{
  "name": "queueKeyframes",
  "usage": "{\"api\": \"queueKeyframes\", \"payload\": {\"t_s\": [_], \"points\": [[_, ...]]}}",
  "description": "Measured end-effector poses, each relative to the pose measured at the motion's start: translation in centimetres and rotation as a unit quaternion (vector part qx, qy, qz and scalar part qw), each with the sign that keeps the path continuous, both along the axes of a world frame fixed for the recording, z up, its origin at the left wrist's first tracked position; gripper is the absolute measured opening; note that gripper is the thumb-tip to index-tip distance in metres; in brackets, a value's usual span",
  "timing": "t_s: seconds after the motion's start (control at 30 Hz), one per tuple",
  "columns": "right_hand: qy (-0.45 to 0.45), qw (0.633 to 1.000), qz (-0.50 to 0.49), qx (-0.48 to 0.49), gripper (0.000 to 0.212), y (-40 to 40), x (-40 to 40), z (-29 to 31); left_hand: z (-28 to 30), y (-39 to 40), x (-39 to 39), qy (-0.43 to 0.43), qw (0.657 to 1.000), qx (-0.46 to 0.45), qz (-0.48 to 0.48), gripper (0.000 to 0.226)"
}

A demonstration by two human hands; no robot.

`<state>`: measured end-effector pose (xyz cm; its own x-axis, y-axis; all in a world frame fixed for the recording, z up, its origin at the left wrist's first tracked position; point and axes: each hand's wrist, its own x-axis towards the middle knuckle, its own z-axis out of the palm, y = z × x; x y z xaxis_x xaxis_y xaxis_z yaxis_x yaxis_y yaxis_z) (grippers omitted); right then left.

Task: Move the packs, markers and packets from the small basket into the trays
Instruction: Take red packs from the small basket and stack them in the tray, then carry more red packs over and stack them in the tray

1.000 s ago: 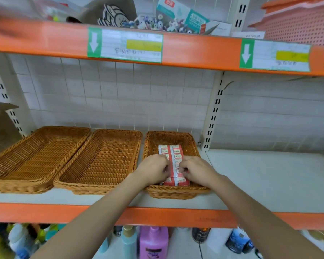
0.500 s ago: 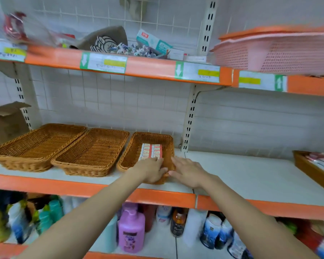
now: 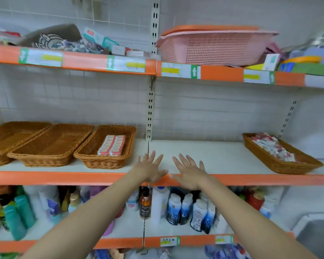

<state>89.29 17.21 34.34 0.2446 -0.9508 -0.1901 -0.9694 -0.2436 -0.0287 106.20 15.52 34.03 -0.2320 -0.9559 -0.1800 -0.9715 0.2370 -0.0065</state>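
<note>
I'm seeing the red-and-white packs (image 3: 112, 145) lying flat in the rightmost of three wicker trays (image 3: 105, 161); the two trays (image 3: 51, 144) to its left are showing only bare weave. The small basket (image 3: 281, 161), sitting well apart at the shelf's right end, is holding a heap of packets (image 3: 273, 147); I cannot tell markers among them. My left hand (image 3: 150, 169) and right hand (image 3: 190, 171) are hovering between, fingers spread wide, holding nothing. Grabbing too many loose packets, I'm judging, risks spilling some onto the shelf (image 3: 213, 156) or over its edge
</note>
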Motion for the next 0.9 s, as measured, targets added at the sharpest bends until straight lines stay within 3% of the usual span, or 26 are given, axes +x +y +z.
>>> {"api": "queueKeyframes", "payload": {"t_s": [0.37,0.9], "points": [[0.006,0.993,-0.109,0.039,0.069,-3.1,-12.2,-0.7,-0.2,-6.5,-13.2,0.005,0.996,0.009,-0.092,0.072],[-0.012,0.970,-0.239,-0.037,0.067,-9.1,-30.9,0.3,0.4,-15.8,-32.9,0.040,0.972,-0.003,-0.233,0.073]]}}
